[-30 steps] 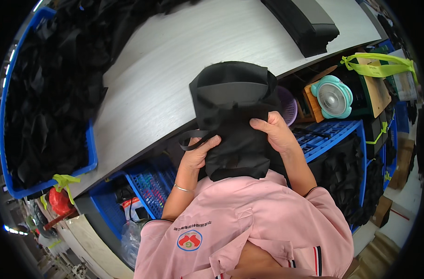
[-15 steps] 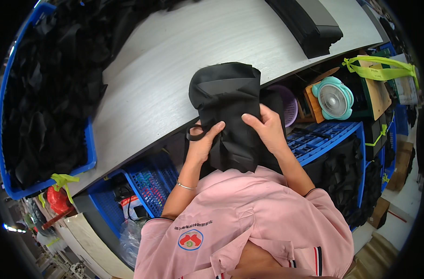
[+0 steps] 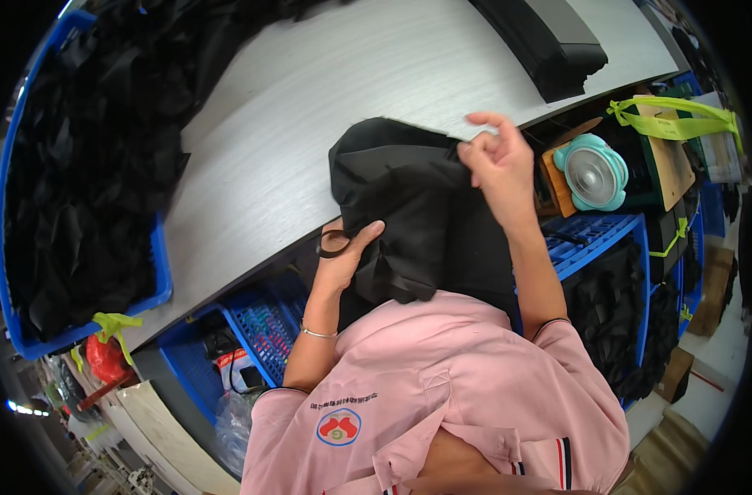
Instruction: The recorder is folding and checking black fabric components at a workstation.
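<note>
A limp black fabric piece (image 3: 401, 186), perhaps a sewn pouch, lies partly over the table edge and hangs toward my lap. My left hand (image 3: 347, 252) grips its left side, thumb on top and fingers underneath. A dark loop (image 3: 333, 242) sticks out at that hand; whether it is a strap or a tool's handle I cannot tell. Up at the fabric's far right corner, my right hand (image 3: 500, 161) has its fingers curled in a pinch at the edge, one finger raised. The fabric hides part of what the fingertips hold.
A blue crate (image 3: 163, 264) heaped with black fabric pieces (image 3: 79, 181) stands on the left of the pale table (image 3: 260, 157). Stacked black pieces (image 3: 549, 49) lie at the far right. Beside the table are a turquoise fan (image 3: 592, 172) and blue baskets (image 3: 269, 326).
My right hand has moved up and right from the fabric's middle to its far right corner. The fabric has spread wider on the right, and my left hand has shifted slightly left.
</note>
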`<action>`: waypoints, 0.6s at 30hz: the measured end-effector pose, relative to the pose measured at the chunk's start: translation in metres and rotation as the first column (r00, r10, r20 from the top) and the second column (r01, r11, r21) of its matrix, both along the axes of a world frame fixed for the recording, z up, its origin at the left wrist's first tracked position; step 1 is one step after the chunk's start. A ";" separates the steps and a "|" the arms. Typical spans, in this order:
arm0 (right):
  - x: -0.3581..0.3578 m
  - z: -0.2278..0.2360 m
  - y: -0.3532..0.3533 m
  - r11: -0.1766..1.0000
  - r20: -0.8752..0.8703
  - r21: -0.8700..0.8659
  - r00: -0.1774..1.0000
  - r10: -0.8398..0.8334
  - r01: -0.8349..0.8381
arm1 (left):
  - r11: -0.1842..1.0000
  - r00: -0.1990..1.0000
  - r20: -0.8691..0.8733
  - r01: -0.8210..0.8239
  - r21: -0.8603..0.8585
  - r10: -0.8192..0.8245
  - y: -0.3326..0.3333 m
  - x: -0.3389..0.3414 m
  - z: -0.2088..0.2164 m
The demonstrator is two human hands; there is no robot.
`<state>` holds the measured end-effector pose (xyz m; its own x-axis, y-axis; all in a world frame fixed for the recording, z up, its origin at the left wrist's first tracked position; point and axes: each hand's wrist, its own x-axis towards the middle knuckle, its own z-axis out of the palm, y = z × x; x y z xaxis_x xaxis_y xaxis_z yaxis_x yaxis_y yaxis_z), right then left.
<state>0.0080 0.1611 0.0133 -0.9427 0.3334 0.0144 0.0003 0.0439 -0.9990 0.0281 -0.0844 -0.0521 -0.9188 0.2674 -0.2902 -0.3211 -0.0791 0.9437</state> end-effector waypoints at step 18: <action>-0.081 -0.005 0.002 0.694 0.197 0.611 0.922 0.333 -0.381 | 0.997 0.979 0.205 -0.002 0.071 -0.013 -0.015 -0.014 0.013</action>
